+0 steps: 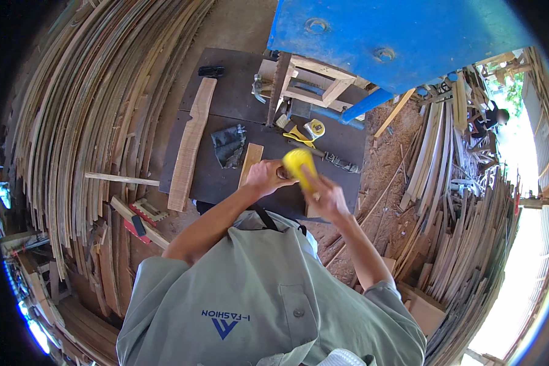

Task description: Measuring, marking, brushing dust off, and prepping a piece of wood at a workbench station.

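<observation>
Lumber [104, 116] flanks the dark counter [238, 104]; the plank [190, 149] at ten o'clock looks already shaped. At centre, the left hand [264, 178] curls round a brown piece [282, 173], the right hand [328, 200] grips a blurred yellow thing [299, 165] at its two o'clock; work seems midway, what's left unclear.

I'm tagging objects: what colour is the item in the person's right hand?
The item in the right hand is yellow, as the head view shows.

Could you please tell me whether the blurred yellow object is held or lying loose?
Held: the right hand curls around the near end of the blurred yellow object.
</observation>
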`<move>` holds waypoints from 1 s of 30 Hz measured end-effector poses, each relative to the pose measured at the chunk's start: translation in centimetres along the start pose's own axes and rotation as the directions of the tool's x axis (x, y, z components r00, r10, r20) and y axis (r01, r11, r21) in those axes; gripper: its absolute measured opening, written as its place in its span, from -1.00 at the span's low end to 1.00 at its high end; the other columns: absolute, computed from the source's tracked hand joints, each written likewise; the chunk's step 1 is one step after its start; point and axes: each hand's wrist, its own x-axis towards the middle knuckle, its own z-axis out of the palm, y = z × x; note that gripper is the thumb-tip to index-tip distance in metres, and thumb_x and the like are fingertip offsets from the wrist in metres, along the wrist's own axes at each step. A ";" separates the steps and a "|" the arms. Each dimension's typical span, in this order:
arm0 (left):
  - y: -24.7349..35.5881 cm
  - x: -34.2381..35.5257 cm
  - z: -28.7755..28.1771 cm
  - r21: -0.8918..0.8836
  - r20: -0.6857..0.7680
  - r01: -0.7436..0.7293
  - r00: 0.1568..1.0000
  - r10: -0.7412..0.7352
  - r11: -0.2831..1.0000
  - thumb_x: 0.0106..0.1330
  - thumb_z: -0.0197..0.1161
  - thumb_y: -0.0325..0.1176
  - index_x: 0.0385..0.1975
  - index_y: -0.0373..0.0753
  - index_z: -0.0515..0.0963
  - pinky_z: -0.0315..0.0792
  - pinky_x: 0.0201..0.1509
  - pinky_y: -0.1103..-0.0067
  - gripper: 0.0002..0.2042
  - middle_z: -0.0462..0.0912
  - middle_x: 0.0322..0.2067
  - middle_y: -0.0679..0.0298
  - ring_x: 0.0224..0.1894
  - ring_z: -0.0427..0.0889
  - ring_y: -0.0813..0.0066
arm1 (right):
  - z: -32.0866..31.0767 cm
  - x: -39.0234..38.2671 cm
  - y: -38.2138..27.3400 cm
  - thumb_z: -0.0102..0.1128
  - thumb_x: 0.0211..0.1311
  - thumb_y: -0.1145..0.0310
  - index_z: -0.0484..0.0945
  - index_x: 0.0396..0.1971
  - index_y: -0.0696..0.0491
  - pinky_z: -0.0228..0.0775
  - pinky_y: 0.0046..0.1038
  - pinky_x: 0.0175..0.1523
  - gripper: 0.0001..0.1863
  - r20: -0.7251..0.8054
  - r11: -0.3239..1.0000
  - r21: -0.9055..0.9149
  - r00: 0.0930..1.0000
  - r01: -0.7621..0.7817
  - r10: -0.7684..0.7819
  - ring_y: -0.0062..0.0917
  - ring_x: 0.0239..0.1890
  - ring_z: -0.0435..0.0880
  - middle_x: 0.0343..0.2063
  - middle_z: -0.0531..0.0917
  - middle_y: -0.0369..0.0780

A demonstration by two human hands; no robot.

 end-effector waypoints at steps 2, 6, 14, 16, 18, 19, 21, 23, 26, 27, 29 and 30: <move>-0.8 -0.3 0.1 0.098 -0.008 -0.015 1.000 0.015 0.995 0.08 0.53 0.20 -0.23 -0.14 0.72 0.66 -0.18 0.31 -0.48 0.79 -0.42 0.23 -0.30 0.80 0.18 | -0.1 -0.3 -1.1 0.30 0.32 0.28 0.34 0.48 -0.17 0.57 -0.19 -0.25 -0.29 0.098 0.991 -0.056 0.989 0.120 -0.114 -0.22 -0.40 0.66 -0.42 0.62 -0.14; 0.1 -0.8 -0.1 0.035 -0.039 -0.011 0.999 0.012 0.999 0.07 0.52 0.24 -0.17 -0.12 0.72 0.65 -0.19 0.26 -0.45 0.79 -0.40 0.17 -0.29 0.79 0.10 | 0.9 -0.4 0.9 0.33 0.30 0.25 0.31 0.51 -0.21 0.56 -0.21 -0.22 -0.24 -0.081 0.998 0.023 0.995 -0.055 0.056 -0.29 -0.40 0.64 -0.44 0.53 -0.19; -1.7 -1.7 0.3 0.132 0.006 0.094 0.995 -0.095 0.987 0.03 0.55 0.22 -0.17 -0.05 0.74 0.66 -0.11 0.25 -0.47 0.80 -0.30 0.15 -0.22 0.79 0.08 | 0.9 0.2 -1.5 0.35 0.25 0.27 0.34 0.48 -0.25 0.53 -0.19 -0.19 -0.24 -0.054 1.000 0.003 0.998 0.016 -0.016 -0.28 -0.39 0.64 -0.44 0.58 -0.18; -4.1 -2.0 2.0 0.113 -0.034 0.011 0.999 -0.008 0.994 0.05 0.54 0.22 -0.07 -0.01 0.74 0.66 -0.10 0.28 -0.45 0.81 -0.28 0.16 -0.22 0.80 0.11 | 0.2 -0.1 -3.1 0.35 0.24 0.28 0.37 0.46 -0.23 0.53 -0.17 -0.19 -0.25 0.008 0.995 -0.011 0.995 0.100 -0.100 -0.26 -0.39 0.64 -0.45 0.58 -0.18; -1.5 -2.1 0.1 0.081 -0.033 0.036 0.999 -0.034 0.996 0.05 0.54 0.21 -0.05 0.00 0.74 0.66 -0.11 0.27 -0.46 0.81 -0.28 0.16 -0.22 0.80 0.10 | 0.4 0.3 -1.6 0.36 0.23 0.27 0.41 0.43 -0.22 0.53 -0.16 -0.16 -0.28 0.046 0.994 -0.069 0.996 0.080 -0.077 -0.24 -0.37 0.66 -0.45 0.59 -0.18; -0.3 -2.0 -0.7 0.037 -0.027 0.063 0.998 -0.062 0.997 0.06 0.54 0.19 -0.04 0.01 0.73 0.66 -0.11 0.27 -0.46 0.81 -0.29 0.16 -0.22 0.80 0.10 | 1.0 0.3 0.0 0.36 0.23 0.26 0.41 0.43 -0.24 0.53 -0.19 -0.16 -0.28 -0.112 0.996 -0.092 0.993 0.017 -0.027 -0.26 -0.37 0.67 -0.45 0.59 -0.18; -0.4 -2.1 -0.8 -0.048 -0.028 0.077 0.997 -0.079 0.996 0.07 0.54 0.17 -0.05 0.00 0.72 0.65 -0.08 0.25 -0.48 0.80 -0.26 0.14 -0.18 0.79 0.08 | 0.7 0.0 -0.3 0.36 0.24 0.26 0.40 0.44 -0.21 0.53 -0.19 -0.17 -0.27 -0.024 0.994 -0.109 0.999 0.019 -0.021 -0.26 -0.37 0.67 -0.45 0.59 -0.17; -1.6 -2.2 -0.4 0.095 0.020 0.029 0.999 -0.031 0.995 0.09 0.52 0.17 -0.02 0.00 0.71 0.64 -0.03 0.26 -0.47 0.79 -0.21 0.12 -0.13 0.77 0.06 | 0.1 -0.3 -2.1 0.36 0.24 0.26 0.40 0.44 -0.18 0.53 -0.19 -0.18 -0.28 0.037 0.985 -0.091 0.989 0.146 -0.143 -0.25 -0.37 0.66 -0.44 0.60 -0.17; 0.0 -2.7 -2.0 0.083 0.049 0.122 0.991 -0.126 0.989 0.09 0.48 0.24 -0.02 -0.06 0.70 0.62 -0.02 0.24 -0.41 0.79 -0.19 0.10 -0.12 0.77 0.06 | 0.5 0.3 -1.6 0.37 0.22 0.30 0.41 0.44 -0.15 0.54 -0.18 -0.13 -0.27 0.056 0.987 -0.079 0.989 0.138 -0.134 -0.22 -0.35 0.67 -0.41 0.62 -0.16; 0.8 -2.8 -2.7 -0.006 0.038 0.123 0.992 -0.123 0.992 0.09 0.48 0.25 -0.02 -0.05 0.70 0.62 -0.02 0.24 -0.41 0.79 -0.19 0.09 -0.12 0.77 0.06 | 0.8 0.5 -1.1 0.39 0.19 0.34 0.42 0.43 -0.16 0.56 -0.18 -0.07 -0.25 0.019 0.996 -0.090 1.000 -0.014 0.015 -0.20 -0.32 0.68 -0.39 0.65 -0.16; -0.7 -2.4 -1.8 0.191 0.145 0.177 0.968 -0.206 0.965 0.13 0.45 0.26 0.00 -0.01 0.70 0.64 -0.09 0.27 -0.43 0.80 -0.28 0.15 -0.21 0.79 0.09 | 0.4 0.7 -2.7 0.38 0.19 0.36 0.43 0.43 -0.14 0.55 -0.17 -0.08 -0.26 0.046 0.996 -0.069 0.998 0.048 -0.045 -0.21 -0.32 0.68 -0.40 0.64 -0.16; -3.0 -2.9 0.2 0.140 -0.043 0.013 0.999 -0.007 0.990 0.11 0.45 0.29 0.01 0.02 0.70 0.64 -0.09 0.27 -0.42 0.80 -0.30 0.16 -0.22 0.79 0.11 | 0.1 0.7 -3.8 0.37 0.19 0.35 0.42 0.43 -0.15 0.54 -0.18 -0.13 -0.26 0.081 0.985 -0.057 0.984 0.164 -0.159 -0.23 -0.34 0.68 -0.42 0.62 -0.16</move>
